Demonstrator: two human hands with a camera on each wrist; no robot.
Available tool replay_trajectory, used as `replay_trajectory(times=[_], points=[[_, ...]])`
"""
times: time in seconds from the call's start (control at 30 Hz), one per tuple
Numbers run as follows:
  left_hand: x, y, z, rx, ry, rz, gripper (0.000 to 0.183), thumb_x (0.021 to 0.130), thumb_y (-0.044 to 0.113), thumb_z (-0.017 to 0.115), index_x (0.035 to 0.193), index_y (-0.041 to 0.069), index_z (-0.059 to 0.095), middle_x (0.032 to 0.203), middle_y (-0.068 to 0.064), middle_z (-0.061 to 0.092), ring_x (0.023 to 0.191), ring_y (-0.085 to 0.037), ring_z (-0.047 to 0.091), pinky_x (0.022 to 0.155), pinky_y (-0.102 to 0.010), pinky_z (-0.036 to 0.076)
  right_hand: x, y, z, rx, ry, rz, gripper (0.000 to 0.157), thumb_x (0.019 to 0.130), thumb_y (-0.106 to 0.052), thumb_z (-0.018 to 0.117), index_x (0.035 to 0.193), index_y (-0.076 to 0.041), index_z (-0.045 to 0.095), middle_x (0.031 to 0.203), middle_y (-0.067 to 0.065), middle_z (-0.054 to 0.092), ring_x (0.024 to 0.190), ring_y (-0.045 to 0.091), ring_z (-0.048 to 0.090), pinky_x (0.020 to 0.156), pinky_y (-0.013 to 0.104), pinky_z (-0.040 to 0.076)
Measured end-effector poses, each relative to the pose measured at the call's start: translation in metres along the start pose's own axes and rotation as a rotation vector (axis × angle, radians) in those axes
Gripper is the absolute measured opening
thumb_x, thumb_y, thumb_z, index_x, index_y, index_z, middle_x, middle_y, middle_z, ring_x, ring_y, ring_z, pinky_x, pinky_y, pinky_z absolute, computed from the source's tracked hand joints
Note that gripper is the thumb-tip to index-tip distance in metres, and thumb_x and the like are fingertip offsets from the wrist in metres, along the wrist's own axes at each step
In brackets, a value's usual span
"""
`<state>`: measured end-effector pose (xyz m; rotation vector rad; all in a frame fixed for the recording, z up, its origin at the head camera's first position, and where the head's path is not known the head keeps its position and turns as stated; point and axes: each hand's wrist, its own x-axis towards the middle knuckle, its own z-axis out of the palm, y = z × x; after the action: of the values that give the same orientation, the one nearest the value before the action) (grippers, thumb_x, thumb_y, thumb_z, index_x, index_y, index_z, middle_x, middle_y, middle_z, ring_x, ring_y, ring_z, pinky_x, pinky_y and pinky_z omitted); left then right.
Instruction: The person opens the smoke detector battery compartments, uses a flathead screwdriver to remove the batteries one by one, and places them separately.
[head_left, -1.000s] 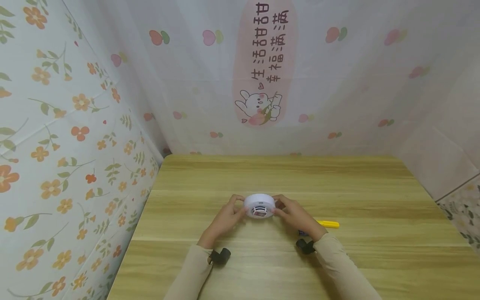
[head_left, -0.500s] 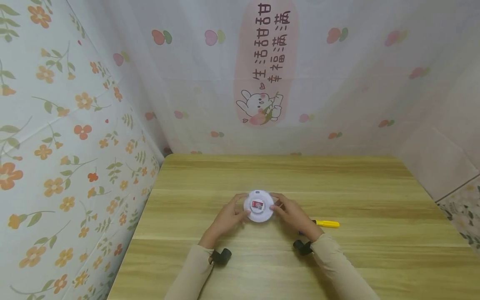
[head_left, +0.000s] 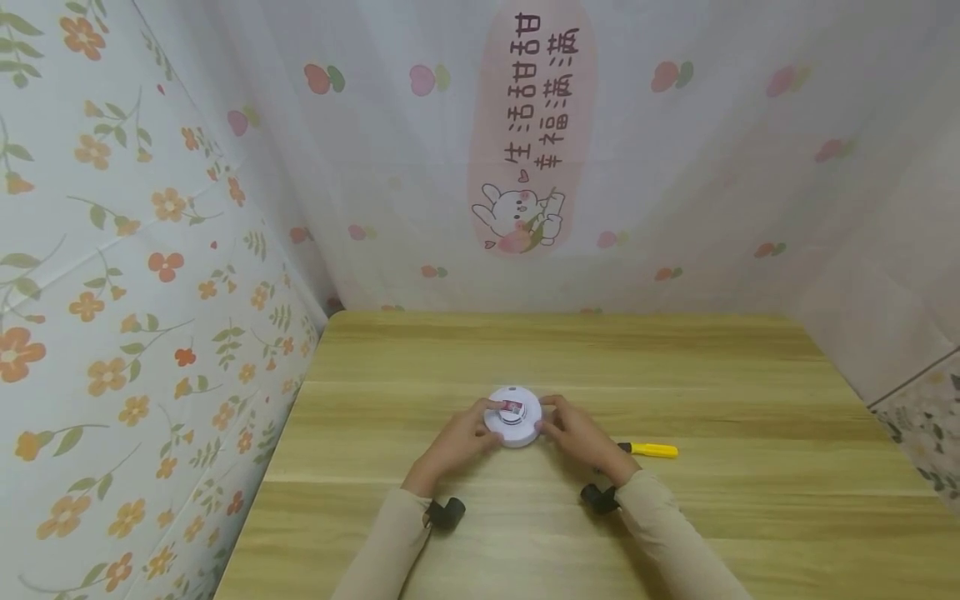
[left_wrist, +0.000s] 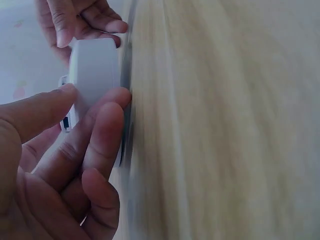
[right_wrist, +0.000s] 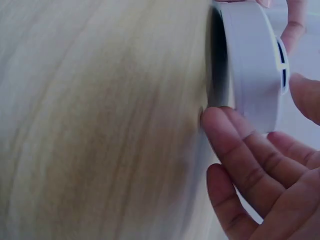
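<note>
A round white smoke detector (head_left: 517,429) lies at the middle of the table, vented face up, a red and white label (head_left: 512,407) at its centre. My left hand (head_left: 461,440) grips its left side; in the left wrist view the thumb is at the face and curled fingers (left_wrist: 102,135) support the rim from below. On the opposite side, my right hand (head_left: 581,433) holds the rim between thumb and fingers. From the right wrist, the detector's white side wall (right_wrist: 255,65) shows close to the wood, with a dark gap beneath; whether it touches the table is unclear.
A yellow-handled tool (head_left: 652,450) lies right of my right hand, its dark end partly hidden by the wrist. The wooden table (head_left: 750,392) meets a printed curtain (head_left: 375,167) at the back. Floral cloth (head_left: 150,292) hangs on the left.
The detector has tipped from facing me to lying face up and has come down slightly towards the table. Both hands have moved with it, and the left index finger now reaches over its face.
</note>
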<state>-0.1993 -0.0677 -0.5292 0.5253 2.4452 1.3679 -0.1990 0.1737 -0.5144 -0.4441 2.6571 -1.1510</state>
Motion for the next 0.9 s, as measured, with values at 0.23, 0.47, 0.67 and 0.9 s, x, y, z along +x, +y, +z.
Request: replay_trajectory(times=[0.23, 0.47, 0.67, 0.9], points=[[-0.0001, 0.0019, 0.0000, -0.014, -0.030, -0.004, 0.049, 0.090, 0.018, 0.066, 0.136, 0.019, 0.048, 0.081, 0.000, 0.070, 0.074, -0.009, 0.063, 0.071, -0.027, 0.050, -0.0005, -0.0009, 0.0003, 0.046, -0.036, 0.030, 0.042, 0.096, -0.017, 0.059, 0.131, 0.001, 0.045, 0.091, 0.010, 0.069, 0.074, 0.012, 0.058, 0.065, 0.025, 0.049], [0.0012, 0.0002, -0.0009, -0.012, -0.051, -0.011, 0.045, 0.092, 0.018, 0.064, 0.134, 0.020, 0.048, 0.077, 0.002, 0.070, 0.070, -0.008, 0.063, 0.067, -0.025, 0.047, 0.0014, -0.0039, 0.0008, 0.075, -0.079, 0.006, 0.035, 0.096, -0.014, 0.057, 0.125, 0.001, 0.046, 0.082, 0.009, 0.065, 0.066, 0.012, 0.053, 0.057, 0.022, 0.043], [0.0019, -0.0013, -0.0002, -0.026, -0.055, 0.000, 0.042, 0.093, 0.017, 0.062, 0.133, 0.020, 0.050, 0.075, 0.000, 0.070, 0.069, -0.010, 0.062, 0.066, -0.026, 0.049, 0.0015, -0.0032, 0.0035, 0.077, -0.070, 0.007, 0.034, 0.094, -0.007, 0.057, 0.124, 0.001, 0.044, 0.079, 0.007, 0.061, 0.065, 0.012, 0.050, 0.054, 0.020, 0.042], [0.0024, -0.0018, 0.0003, -0.022, -0.049, 0.015, 0.045, 0.093, 0.014, 0.061, 0.134, 0.020, 0.047, 0.073, -0.001, 0.069, 0.067, -0.009, 0.061, 0.062, -0.023, 0.048, 0.0021, -0.0024, 0.0045, 0.076, -0.066, 0.009, 0.033, 0.094, -0.005, 0.057, 0.123, 0.000, 0.043, 0.078, 0.006, 0.060, 0.065, 0.012, 0.050, 0.055, 0.021, 0.042]])
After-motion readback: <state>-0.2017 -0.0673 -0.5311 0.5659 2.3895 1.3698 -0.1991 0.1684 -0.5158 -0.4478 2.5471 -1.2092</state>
